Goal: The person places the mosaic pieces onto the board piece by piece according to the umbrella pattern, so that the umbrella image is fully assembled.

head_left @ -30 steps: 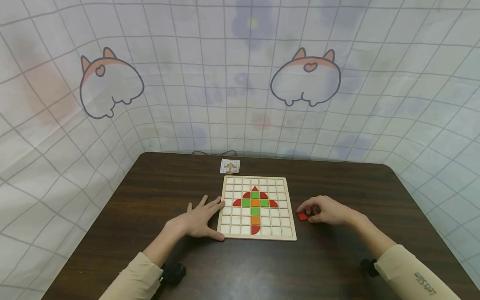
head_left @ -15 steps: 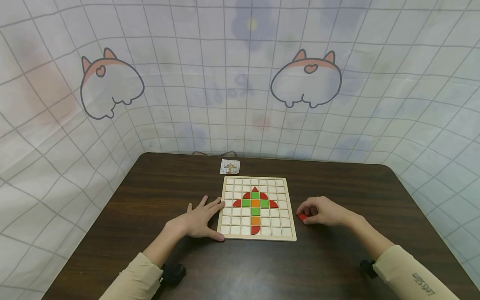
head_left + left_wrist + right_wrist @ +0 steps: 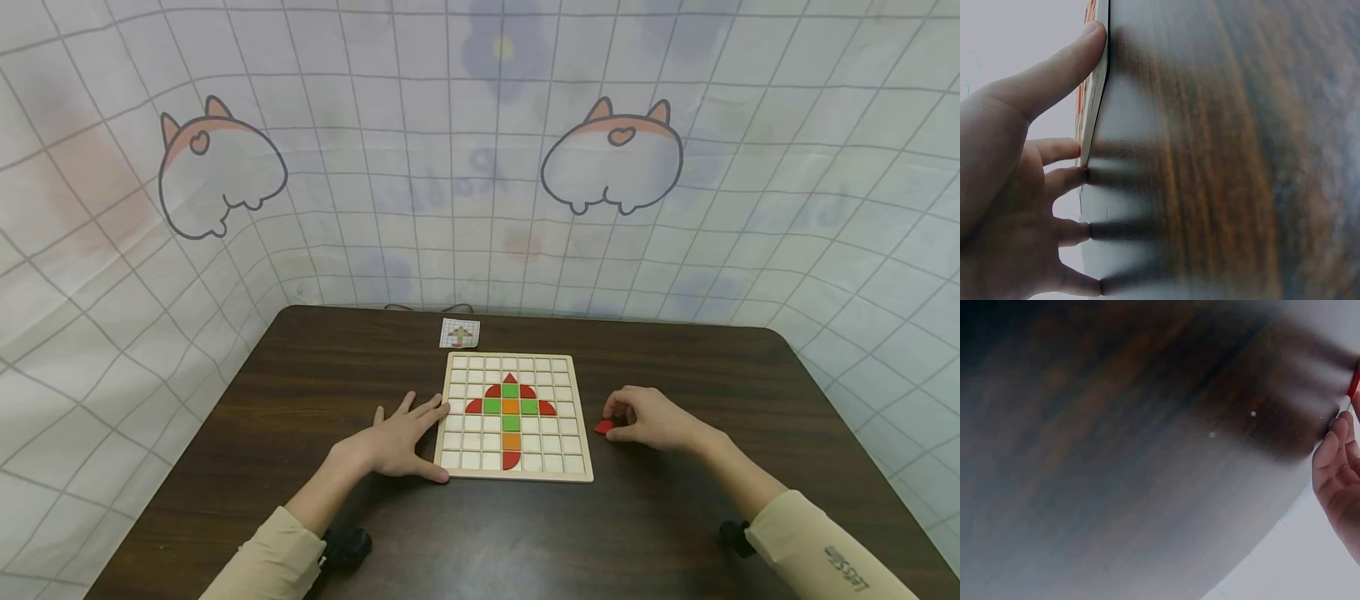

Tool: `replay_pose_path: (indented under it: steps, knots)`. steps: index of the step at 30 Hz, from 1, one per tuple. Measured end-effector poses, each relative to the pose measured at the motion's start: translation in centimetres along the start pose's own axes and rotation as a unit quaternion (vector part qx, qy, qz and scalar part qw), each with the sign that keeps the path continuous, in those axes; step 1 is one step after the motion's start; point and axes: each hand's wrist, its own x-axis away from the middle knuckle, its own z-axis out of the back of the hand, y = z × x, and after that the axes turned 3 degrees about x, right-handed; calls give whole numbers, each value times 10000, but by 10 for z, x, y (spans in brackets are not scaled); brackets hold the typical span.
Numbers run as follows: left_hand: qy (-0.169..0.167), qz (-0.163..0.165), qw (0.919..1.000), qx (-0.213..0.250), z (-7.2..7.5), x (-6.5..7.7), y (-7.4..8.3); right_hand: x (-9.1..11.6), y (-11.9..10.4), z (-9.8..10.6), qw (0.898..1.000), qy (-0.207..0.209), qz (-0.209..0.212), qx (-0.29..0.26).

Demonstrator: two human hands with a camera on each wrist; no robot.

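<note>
In the head view a square wooden grid board (image 3: 550, 450) lies on the table. Red, green and orange tiles form an arrow-like figure in its cells, with a red curved tile (image 3: 512, 460) at the bottom. My left hand (image 3: 393, 440) spreads its fingers along the board's left side; thumb and fingertips touch the edge, as the left wrist view also shows. Right of the board, my right hand (image 3: 651, 419) pinches a red tile (image 3: 603, 427) between thumb and fingers, low over the table. Part of that tile is hidden by the fingertips; a red edge (image 3: 1354, 382) shows in the right wrist view.
A small printed card (image 3: 460, 333) showing a similar figure on a grid lies behind the board. The dark wooden table (image 3: 480, 542) ends at a white gridded cloth (image 3: 420, 208) at the back and sides.
The right hand has turned the red tile between its fingers, and its fingertips have shifted slightly to the right. The left hand and the board stay where they were.
</note>
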Motion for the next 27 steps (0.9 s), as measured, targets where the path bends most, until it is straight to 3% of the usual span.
replay_pose_path:
  steps: [7,15,27]
  knots:
    - [22,12,10000,-18,0,0,0,2,1,1,10000,-22,84,-8]
    - [-1,-4,10000,6,1,1,1,-1,-1,-2,9998,113,-190,-5]
    - [7,18,10000,-3,0,1,2,-3,0,-8,9992,301,-97,240]
